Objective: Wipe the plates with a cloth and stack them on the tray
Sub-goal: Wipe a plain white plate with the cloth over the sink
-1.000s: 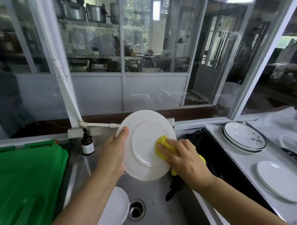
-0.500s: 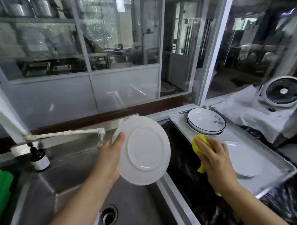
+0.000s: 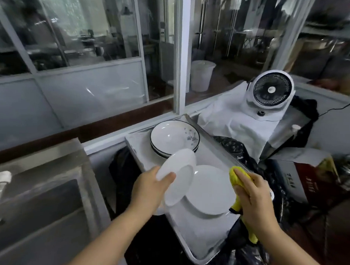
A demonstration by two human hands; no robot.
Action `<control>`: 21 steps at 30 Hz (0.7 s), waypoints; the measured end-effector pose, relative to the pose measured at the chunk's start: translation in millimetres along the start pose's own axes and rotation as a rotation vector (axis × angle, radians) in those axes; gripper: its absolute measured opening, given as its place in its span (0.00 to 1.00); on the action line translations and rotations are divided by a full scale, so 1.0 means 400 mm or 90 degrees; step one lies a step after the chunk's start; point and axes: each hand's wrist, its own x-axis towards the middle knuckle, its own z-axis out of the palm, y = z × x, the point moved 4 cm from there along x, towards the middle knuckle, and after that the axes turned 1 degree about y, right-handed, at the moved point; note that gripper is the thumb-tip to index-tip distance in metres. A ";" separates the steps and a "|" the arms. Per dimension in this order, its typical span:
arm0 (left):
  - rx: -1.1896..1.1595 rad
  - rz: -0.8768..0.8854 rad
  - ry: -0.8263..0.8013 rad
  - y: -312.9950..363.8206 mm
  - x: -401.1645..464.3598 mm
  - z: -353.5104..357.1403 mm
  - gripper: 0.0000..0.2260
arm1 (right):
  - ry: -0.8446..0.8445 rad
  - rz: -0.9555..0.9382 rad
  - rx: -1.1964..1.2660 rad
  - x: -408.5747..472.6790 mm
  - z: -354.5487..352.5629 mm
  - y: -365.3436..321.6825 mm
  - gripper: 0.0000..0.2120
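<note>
Left hand point(image 3: 150, 190) gripping white plate point(image 3: 178, 175) by near rim, thumb on top, tilted above flat plate point(image 3: 211, 189) on tray point(image 3: 204, 248). Right hand point(image 3: 253, 197) curled round yellow cloth point(image 3: 236, 176), beside flat plate.

Person's upper limbs, seen from the head-worn camera. Both forearms are bare from the lower frame edge to the wrists, with no sleeve, glove, watch or ring visible. The left hand point(image 3: 152, 189) appears just left of the rectangular stainless-steel tray point(image 3: 196, 259), the right hand point(image 3: 253, 197) just right of it. Fingernails are short and unpainted where visible.
</note>
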 end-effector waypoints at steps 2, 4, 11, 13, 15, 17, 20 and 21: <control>0.100 0.068 -0.038 0.021 0.019 0.089 0.06 | 0.003 0.023 -0.016 0.017 -0.025 0.063 0.18; 0.235 0.182 -0.071 0.033 0.032 0.169 0.08 | 0.010 0.051 -0.023 0.025 -0.043 0.113 0.20; 0.395 0.521 -0.194 0.025 0.043 0.381 0.19 | 0.038 0.111 -0.031 0.039 -0.076 0.223 0.19; 0.443 0.600 -0.183 0.011 0.042 0.424 0.22 | 0.036 0.130 -0.034 0.038 -0.079 0.247 0.23; 0.465 0.659 -0.168 -0.008 0.041 0.458 0.22 | 0.035 0.140 -0.034 0.037 -0.082 0.266 0.24; 0.487 0.698 -0.167 -0.037 0.036 0.482 0.23 | 0.033 0.150 -0.036 0.036 -0.086 0.283 0.24; 0.479 0.757 -0.163 -0.072 0.028 0.507 0.21 | 0.033 0.156 -0.035 0.033 -0.086 0.303 0.24; 0.471 0.766 -0.170 -0.083 0.024 0.516 0.20 | 0.032 0.159 -0.031 0.032 -0.085 0.307 0.24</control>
